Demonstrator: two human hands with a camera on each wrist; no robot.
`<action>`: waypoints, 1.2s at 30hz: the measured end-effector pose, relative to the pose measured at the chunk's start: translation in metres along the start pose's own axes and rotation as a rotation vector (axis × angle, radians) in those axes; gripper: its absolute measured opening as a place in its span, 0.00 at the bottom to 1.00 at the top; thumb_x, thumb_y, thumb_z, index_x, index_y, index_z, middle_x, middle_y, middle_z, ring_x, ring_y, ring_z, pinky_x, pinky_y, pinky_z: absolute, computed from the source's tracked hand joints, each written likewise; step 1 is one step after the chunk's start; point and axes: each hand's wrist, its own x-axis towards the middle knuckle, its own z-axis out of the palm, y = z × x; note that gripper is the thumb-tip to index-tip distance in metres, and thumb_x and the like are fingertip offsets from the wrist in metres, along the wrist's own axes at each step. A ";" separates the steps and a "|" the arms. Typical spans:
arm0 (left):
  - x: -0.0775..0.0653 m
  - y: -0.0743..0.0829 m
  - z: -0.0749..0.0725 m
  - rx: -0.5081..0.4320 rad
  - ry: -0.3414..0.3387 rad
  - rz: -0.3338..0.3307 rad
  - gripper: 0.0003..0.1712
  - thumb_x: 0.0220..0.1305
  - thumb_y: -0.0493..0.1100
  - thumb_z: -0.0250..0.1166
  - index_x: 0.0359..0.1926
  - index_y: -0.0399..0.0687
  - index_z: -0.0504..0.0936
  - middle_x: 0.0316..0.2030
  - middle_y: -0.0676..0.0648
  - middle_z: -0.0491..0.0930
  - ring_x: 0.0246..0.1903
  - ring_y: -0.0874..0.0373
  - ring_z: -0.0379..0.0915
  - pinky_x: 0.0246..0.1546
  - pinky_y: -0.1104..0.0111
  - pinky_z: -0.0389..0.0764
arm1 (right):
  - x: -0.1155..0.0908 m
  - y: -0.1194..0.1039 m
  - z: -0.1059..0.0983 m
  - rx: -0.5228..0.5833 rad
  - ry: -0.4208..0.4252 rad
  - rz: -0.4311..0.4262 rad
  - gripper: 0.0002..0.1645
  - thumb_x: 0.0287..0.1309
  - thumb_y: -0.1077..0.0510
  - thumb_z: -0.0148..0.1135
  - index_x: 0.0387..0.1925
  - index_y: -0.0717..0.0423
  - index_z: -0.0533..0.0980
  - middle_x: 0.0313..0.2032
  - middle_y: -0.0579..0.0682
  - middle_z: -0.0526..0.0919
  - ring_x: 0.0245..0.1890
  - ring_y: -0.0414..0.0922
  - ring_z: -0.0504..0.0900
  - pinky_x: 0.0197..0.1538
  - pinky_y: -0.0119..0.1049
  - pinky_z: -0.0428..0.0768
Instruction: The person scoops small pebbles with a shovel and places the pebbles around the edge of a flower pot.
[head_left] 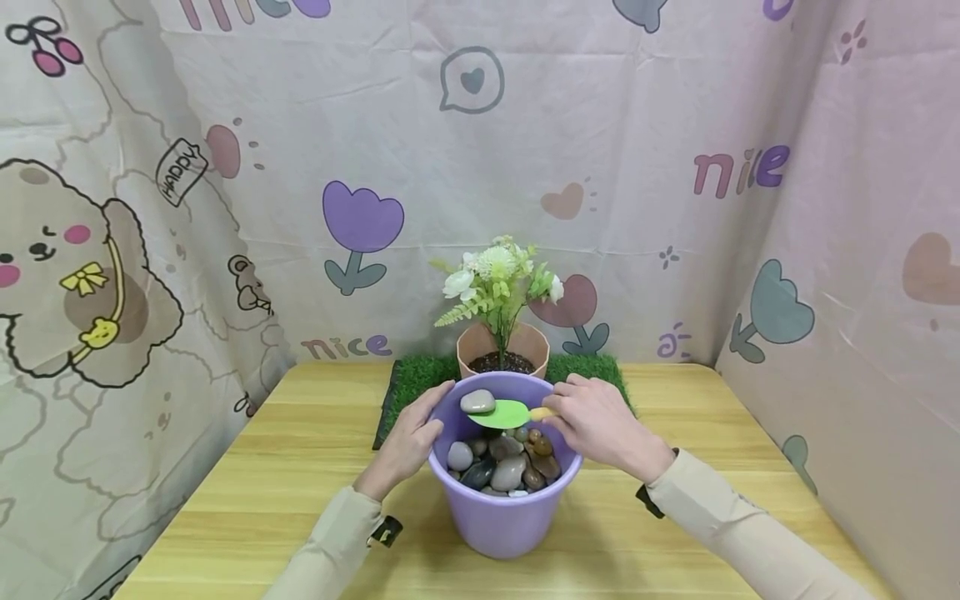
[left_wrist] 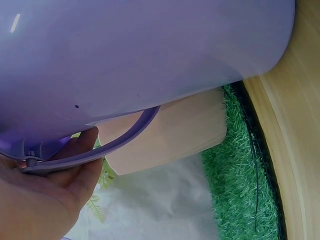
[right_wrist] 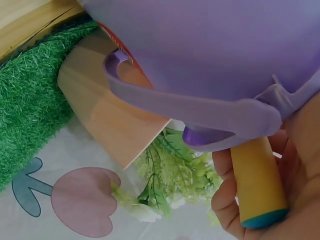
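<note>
Head view: a purple bucket (head_left: pixel 504 527) stands upright at lower centre of the frame on the wood-grain worktop (head_left: pixel 262 483), with smooth stones (head_left: pixel 508 472) (grey, brown and black) inside. The right hand (head_left: pixel 600 421), at the bucket's right rim, has its grip curled round the yellow handle (right_wrist: pixel 257 185) of a trowel (head_left: pixel 506 415), whose green blade lies over the bucket's mouth, pointing left. A pale grey pebble (head_left: pixel 477 402) sits at the blade's left end. The left hand (head_left: pixel 411 433) has its grip on the bucket's left rim, thumb near the edge; in the left wrist view its fingers pass behind the bucket's purple carrying handle (left_wrist: pixel 125 137), at lower left. Just beyond the bucket, near the centre, a peach flowerpot (head_left: pixel 528 340) of white flowers (head_left: pixel 497 265) stands on a green turf mat (head_left: pixel 423 373).
</note>
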 end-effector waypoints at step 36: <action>-0.002 -0.004 0.003 -0.030 0.023 -0.011 0.36 0.57 0.31 0.49 0.70 0.44 0.67 0.66 0.42 0.72 0.64 0.47 0.69 0.62 0.49 0.70 | -0.008 0.011 -0.001 0.144 -0.030 0.104 0.11 0.50 0.50 0.73 0.38 0.42 0.87 0.32 0.40 0.85 0.34 0.38 0.76 0.31 0.29 0.72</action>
